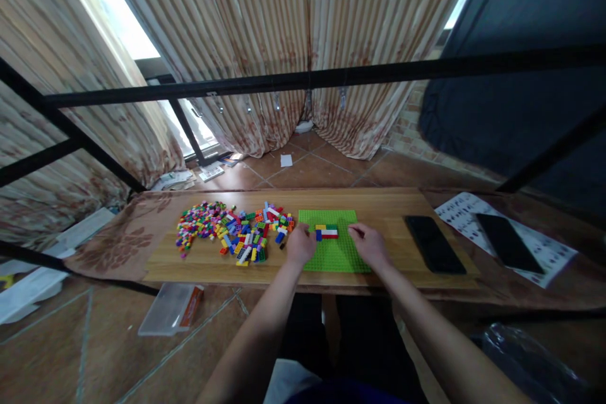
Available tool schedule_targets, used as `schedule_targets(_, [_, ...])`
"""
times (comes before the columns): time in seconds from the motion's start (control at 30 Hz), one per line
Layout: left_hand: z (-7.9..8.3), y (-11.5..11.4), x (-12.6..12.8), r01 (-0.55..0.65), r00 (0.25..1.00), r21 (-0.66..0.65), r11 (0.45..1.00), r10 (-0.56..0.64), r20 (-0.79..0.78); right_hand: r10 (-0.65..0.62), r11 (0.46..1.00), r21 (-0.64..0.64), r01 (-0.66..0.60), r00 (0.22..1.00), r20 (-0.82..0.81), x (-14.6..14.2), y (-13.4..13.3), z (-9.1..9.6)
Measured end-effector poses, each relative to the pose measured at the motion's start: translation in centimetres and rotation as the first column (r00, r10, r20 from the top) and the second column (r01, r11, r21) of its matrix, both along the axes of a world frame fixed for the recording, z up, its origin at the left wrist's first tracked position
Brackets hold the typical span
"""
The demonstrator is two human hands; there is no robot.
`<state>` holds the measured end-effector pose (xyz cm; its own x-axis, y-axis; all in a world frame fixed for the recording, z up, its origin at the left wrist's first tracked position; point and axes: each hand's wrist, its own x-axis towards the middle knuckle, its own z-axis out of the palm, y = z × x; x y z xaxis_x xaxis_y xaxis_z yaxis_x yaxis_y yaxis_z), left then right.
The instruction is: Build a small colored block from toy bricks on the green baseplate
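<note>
A green baseplate (331,259) lies on the wooden board, with a small group of joined toy bricks (327,233) on its upper middle. Yellow, green, blue, white and red show in the group. Just left of it, over the plate's left edge, is my left hand (300,246), its fingers curled together beside the blue brick. Whether it holds anything is hidden. My right hand (370,246) hovers at the plate's right side, apart from the group. Its thumb and forefinger are pinched, and anything between them is too small to name.
Loose bricks of many colours (249,233) are heaped left of the plate. A black phone (433,245) lies on the board's right; a second dark device (507,243) rests on a printed sheet (457,207). A clear plastic box (163,309) is below the front edge.
</note>
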<state>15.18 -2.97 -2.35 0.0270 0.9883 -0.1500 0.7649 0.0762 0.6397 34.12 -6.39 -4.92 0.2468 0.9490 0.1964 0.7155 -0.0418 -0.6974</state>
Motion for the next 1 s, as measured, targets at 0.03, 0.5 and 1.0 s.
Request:
schedule_targets(0.03, [-0.1,-0.6,-0.4,0.007,1.0,0.03,1.0,-0.007,0.004,-0.008,1.0,0.016,0.008,1.0,0.01,0.0,-0.7,-0.1])
schedule_targets(0.5, [-4.9,-6.9,-2.7,0.352,0.917,0.442,0.825,-0.208,-0.341,0.061,0.998,-0.014,-0.062,0.882,0.467,-3.0,-5.6,-3.6])
schedule_targets(1.0, [-4.8,-8.5,-6.5,0.31,0.95,0.426,0.85,-0.298,-0.097,0.072,0.997,-0.011,-0.076,0.879,0.471,-2.5,-5.6,-4.5])
